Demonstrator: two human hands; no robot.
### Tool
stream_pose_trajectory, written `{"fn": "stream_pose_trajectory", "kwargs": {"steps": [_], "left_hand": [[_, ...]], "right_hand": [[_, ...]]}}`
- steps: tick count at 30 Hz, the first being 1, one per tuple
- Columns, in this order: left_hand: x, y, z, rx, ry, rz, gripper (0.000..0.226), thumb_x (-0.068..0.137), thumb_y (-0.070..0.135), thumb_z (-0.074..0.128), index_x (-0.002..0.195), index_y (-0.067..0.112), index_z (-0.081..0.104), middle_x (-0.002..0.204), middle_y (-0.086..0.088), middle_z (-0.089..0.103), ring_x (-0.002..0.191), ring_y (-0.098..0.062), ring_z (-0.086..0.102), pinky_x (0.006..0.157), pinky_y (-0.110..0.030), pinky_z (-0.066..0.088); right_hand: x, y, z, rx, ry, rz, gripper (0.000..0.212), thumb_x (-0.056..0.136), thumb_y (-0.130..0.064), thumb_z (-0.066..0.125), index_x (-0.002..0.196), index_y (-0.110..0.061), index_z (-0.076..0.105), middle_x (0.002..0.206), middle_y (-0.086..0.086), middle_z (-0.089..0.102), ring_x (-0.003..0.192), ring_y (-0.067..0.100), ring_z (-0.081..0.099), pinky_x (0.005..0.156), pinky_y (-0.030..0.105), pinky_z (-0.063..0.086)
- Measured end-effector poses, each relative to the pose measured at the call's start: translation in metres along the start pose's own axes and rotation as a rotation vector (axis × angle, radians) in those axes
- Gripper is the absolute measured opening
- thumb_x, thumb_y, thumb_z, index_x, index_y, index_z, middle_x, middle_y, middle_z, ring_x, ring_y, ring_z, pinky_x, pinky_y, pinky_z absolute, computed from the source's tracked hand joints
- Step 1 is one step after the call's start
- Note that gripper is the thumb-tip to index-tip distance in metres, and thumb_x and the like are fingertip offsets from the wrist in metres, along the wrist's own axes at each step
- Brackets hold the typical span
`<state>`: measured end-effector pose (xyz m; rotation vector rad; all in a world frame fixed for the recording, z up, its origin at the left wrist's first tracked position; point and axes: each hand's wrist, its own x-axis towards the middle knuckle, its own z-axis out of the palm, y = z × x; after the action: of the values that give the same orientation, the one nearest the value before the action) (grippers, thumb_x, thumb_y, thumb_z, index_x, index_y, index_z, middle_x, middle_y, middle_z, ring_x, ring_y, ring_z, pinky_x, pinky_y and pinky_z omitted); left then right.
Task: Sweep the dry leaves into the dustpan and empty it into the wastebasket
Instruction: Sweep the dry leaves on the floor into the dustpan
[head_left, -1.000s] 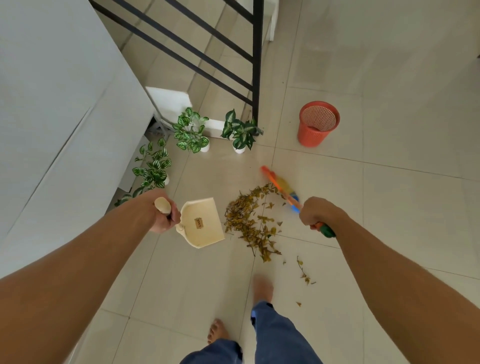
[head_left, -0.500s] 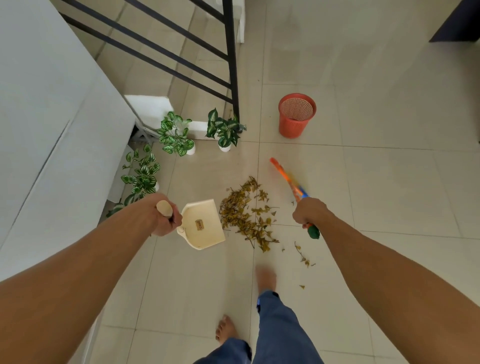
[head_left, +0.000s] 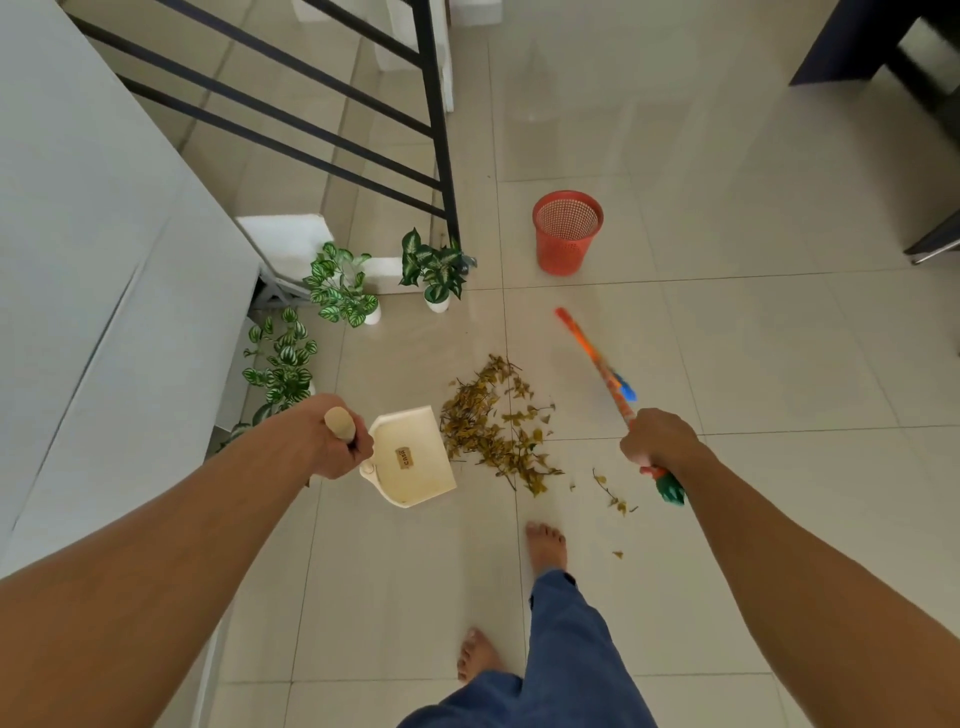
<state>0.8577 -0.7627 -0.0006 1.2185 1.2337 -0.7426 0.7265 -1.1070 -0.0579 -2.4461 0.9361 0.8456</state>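
A pile of dry yellow-brown leaves (head_left: 493, 423) lies on the tiled floor in the middle of the view. My left hand (head_left: 332, 439) grips the wooden handle of a cream dustpan (head_left: 410, 457), whose open edge sits just left of the pile. My right hand (head_left: 657, 441) grips the orange broom (head_left: 597, 364); its far end is raised to the right of the pile, off the leaves. A few stray leaves (head_left: 613, 496) lie right of the pile. The orange mesh wastebasket (head_left: 566, 231) stands upright beyond the leaves.
Three potted plants (head_left: 343, 286) stand at the left by a black stair railing (head_left: 441, 156) and a white wall. My bare feet (head_left: 545, 545) are just behind the pile. Dark furniture (head_left: 893, 52) fills the upper right corner.
The broom has swung right, away from the pile. The dustpan stays beside the leaves. My view has shifted back and to the right, so the wastebasket appears more to the left.
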Motion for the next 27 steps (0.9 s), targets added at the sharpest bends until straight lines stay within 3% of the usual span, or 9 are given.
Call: {"fn": "stream_pose_trajectory", "kwargs": {"steps": [3, 6, 10, 12, 17, 20, 22, 24, 27], "left_hand": [[0.001, -0.007, -0.006, 0.015, -0.018, 0.003, 0.015, 0.091, -0.001, 0.046, 0.102, 0.007, 0.05, 0.078, -0.007, 0.049, 0.034, -0.013, 0.044, 0.046, -0.016, 0.048], [0.002, -0.012, -0.01, 0.028, -0.031, -0.002, 0.014, 0.091, -0.002, 0.045, 0.101, 0.007, 0.049, 0.073, -0.006, 0.048, 0.031, -0.014, 0.043, 0.046, -0.016, 0.049], [0.001, -0.016, -0.011, 0.053, -0.036, -0.009, 0.012, 0.091, -0.002, 0.044, 0.097, 0.007, 0.049, 0.072, -0.005, 0.046, 0.029, -0.014, 0.041, 0.046, -0.015, 0.048], [-0.001, -0.018, -0.012, 0.058, -0.04, -0.012, 0.01, 0.091, -0.002, 0.043, 0.092, 0.006, 0.049, 0.072, -0.006, 0.046, 0.028, -0.014, 0.041, 0.044, -0.015, 0.047], [0.001, -0.018, -0.015, 0.052, -0.045, -0.044, 0.01, 0.091, -0.002, 0.045, 0.089, 0.007, 0.049, 0.076, -0.007, 0.048, 0.044, -0.012, 0.043, 0.049, -0.016, 0.047], [0.003, -0.024, -0.014, 0.07, -0.04, -0.046, 0.01, 0.092, -0.002, 0.044, 0.089, 0.007, 0.049, 0.077, -0.007, 0.048, 0.049, -0.01, 0.043, 0.047, -0.015, 0.047], [0.002, -0.03, -0.011, 0.089, -0.031, -0.046, 0.01, 0.093, -0.001, 0.044, 0.088, 0.006, 0.049, 0.076, -0.008, 0.048, 0.049, -0.01, 0.043, 0.045, -0.014, 0.046], [0.001, -0.035, -0.008, 0.106, -0.02, -0.049, 0.009, 0.093, -0.001, 0.045, 0.087, 0.005, 0.049, 0.075, -0.008, 0.048, 0.048, -0.01, 0.043, 0.044, -0.014, 0.046], [0.001, -0.041, -0.001, 0.119, -0.012, -0.064, 0.008, 0.093, 0.0, 0.047, 0.086, 0.005, 0.049, 0.074, -0.007, 0.048, 0.048, -0.01, 0.043, 0.041, -0.013, 0.046]], "right_hand": [[-0.004, 0.001, 0.009, 0.036, -0.02, 0.043, 0.016, 0.089, -0.006, 0.046, 0.073, -0.009, 0.048, 0.063, 0.003, 0.062, 0.058, 0.018, 0.057, 0.062, 0.028, 0.048], [-0.013, -0.005, 0.019, 0.062, -0.1, 0.047, 0.017, 0.088, -0.004, 0.049, 0.072, -0.006, 0.052, 0.06, 0.005, 0.06, 0.049, 0.015, 0.051, 0.052, 0.025, 0.041], [-0.032, -0.011, 0.037, 0.117, -0.168, 0.037, 0.007, 0.088, -0.005, 0.051, 0.089, -0.001, 0.057, 0.062, 0.007, 0.061, 0.04, 0.013, 0.052, 0.042, 0.022, 0.041], [-0.04, -0.008, 0.044, 0.16, -0.149, 0.033, 0.014, 0.087, -0.008, 0.052, 0.098, -0.003, 0.059, 0.07, 0.008, 0.065, 0.042, 0.014, 0.056, 0.04, 0.022, 0.042], [-0.06, 0.015, 0.056, 0.136, -0.024, 0.057, 0.011, 0.089, -0.012, 0.049, 0.098, -0.009, 0.055, 0.074, 0.003, 0.065, 0.048, 0.013, 0.062, 0.047, 0.024, 0.049], [-0.065, 0.036, 0.064, 0.13, 0.014, 0.133, 0.004, 0.088, -0.01, 0.048, 0.086, -0.011, 0.052, 0.07, 0.002, 0.065, 0.058, 0.016, 0.068, 0.057, 0.027, 0.053], [-0.064, 0.047, 0.066, 0.185, -0.004, 0.191, 0.012, 0.089, -0.009, 0.048, 0.078, -0.01, 0.049, 0.065, 0.003, 0.063, 0.063, 0.019, 0.069, 0.063, 0.029, 0.053], [-0.064, 0.053, 0.07, 0.273, -0.041, 0.225, 0.009, 0.09, -0.007, 0.049, 0.082, -0.006, 0.052, 0.062, 0.005, 0.06, 0.058, 0.019, 0.064, 0.062, 0.03, 0.05], [-0.069, 0.053, 0.082, 0.353, -0.099, 0.233, 0.007, 0.088, -0.005, 0.052, 0.093, -0.001, 0.055, 0.066, 0.008, 0.061, 0.046, 0.014, 0.057, 0.048, 0.025, 0.047]]}}
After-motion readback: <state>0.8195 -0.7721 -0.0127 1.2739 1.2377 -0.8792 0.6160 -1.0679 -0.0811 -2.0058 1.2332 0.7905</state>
